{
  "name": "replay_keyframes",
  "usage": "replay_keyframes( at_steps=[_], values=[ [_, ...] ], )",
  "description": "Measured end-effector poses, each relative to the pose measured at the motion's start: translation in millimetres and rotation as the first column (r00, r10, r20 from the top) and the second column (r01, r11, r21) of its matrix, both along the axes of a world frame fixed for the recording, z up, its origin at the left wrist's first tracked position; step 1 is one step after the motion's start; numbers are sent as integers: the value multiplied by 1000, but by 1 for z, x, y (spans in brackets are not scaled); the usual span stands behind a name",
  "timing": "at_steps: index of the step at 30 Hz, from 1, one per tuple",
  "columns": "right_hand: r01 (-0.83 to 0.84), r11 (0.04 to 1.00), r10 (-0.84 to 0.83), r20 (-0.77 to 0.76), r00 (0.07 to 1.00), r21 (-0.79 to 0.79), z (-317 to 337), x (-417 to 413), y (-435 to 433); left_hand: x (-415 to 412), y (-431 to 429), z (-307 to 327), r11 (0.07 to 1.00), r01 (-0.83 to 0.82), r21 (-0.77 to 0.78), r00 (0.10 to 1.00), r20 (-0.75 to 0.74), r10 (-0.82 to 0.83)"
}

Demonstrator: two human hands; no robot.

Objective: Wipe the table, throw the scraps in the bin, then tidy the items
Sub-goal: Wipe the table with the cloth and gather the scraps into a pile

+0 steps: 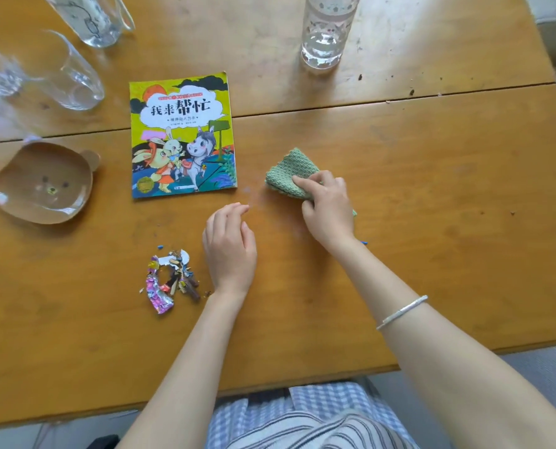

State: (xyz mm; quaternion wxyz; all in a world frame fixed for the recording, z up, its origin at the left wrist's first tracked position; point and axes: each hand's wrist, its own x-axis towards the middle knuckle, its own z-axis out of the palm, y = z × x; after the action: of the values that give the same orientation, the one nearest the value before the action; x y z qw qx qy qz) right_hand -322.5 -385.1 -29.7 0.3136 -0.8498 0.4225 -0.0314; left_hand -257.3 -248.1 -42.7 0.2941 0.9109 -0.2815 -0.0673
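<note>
Wiping step | right hand (328,209) grips green cloth (289,175) on table (432,189) | left hand (229,244) relaxed, empty, scraps (171,280) just to its left | next, probably: sweep cloth toward scraps, then bin them.

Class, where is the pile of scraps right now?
In the head view, the scraps lie just left of the left hand, nearer the person than the book.

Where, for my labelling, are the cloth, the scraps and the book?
cloth (289,163): head view, bare green weave near its far corner.
scraps (158,298): head view, purple foil in the pile.
book (182,137): head view, middle of the cover.
</note>
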Motion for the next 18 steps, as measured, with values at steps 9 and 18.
replay_keyframes(
  at_steps=[9,18],
  values=[
    [8,1000,-5,108,994,-21,14,-6,29,11,25,3,999,48,-19,999,-14,-49],
    [344,939,-344,-20,939,-16,6,-56,15,7,45,-2,997,74,-15,997,-36,-75]
  ],
)
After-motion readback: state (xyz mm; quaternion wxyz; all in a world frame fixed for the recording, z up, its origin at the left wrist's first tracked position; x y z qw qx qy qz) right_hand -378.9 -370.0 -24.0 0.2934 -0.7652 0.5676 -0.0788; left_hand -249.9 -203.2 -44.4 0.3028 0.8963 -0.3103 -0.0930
